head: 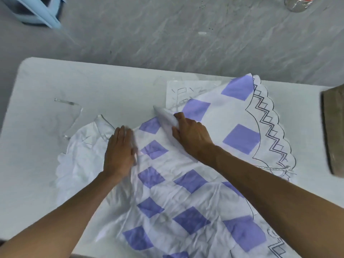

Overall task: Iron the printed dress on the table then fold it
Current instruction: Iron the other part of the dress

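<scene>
Obs: printed dress point(186, 185) lies creased across the middle of the tabletop point(74, 86), bodice toward the left edge, scalloped hem near the far edge at right. My left hand point(120, 151): fingers straight, pressing flat on the waist. My right hand point(189, 135): fingers curled, gripping a raised fold of the skirt.

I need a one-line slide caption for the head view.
Left hand flat on the printed dress, right hand gripping a raised fold, on a white table.
</scene>
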`<move>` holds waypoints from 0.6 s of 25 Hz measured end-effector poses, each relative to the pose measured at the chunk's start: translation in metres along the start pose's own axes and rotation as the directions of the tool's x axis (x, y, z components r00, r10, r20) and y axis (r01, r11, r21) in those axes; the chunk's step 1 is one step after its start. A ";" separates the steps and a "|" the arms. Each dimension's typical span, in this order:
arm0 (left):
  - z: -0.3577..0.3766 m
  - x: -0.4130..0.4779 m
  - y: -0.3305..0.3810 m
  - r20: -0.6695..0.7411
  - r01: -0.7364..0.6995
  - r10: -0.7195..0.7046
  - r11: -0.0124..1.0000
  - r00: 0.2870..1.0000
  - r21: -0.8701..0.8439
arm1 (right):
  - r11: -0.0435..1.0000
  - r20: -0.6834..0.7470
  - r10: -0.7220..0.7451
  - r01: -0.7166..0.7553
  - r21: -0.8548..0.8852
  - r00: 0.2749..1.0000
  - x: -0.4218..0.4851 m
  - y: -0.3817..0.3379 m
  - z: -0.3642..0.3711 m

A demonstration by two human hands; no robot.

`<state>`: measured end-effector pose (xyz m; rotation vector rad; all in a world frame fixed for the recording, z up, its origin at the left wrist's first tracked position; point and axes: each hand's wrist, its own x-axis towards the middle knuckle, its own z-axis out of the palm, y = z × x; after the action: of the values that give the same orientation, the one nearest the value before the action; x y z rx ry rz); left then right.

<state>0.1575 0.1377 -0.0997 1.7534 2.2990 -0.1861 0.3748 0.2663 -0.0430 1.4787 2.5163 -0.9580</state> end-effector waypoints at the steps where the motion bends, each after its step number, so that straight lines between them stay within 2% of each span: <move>1: 0.008 -0.009 -0.017 0.059 -0.030 0.029 0.999 0.998 0.024 | 0.999 0.006 -0.027 0.028 -0.038 1.000 0.002 -0.017 0.013; 4: 0.023 -0.014 -0.040 0.175 -0.097 0.085 0.993 0.981 0.061 | 0.990 0.035 -0.078 0.081 -0.115 0.996 0.004 -0.050 0.041; 11: 0.030 -0.004 -0.035 0.284 -0.005 -0.002 1.000 0.959 0.025 | 0.967 0.091 -0.089 0.108 -0.229 0.992 0.012 -0.061 0.063; 15: 0.024 0.000 -0.024 0.352 0.025 -0.067 0.992 0.934 0.123 | 0.954 0.067 -0.093 0.108 -0.279 0.993 0.013 -0.054 0.055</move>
<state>0.1377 0.1251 -0.1239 1.5628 2.1000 -0.6071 0.3107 0.2276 -0.0664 1.2364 2.5788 -0.6053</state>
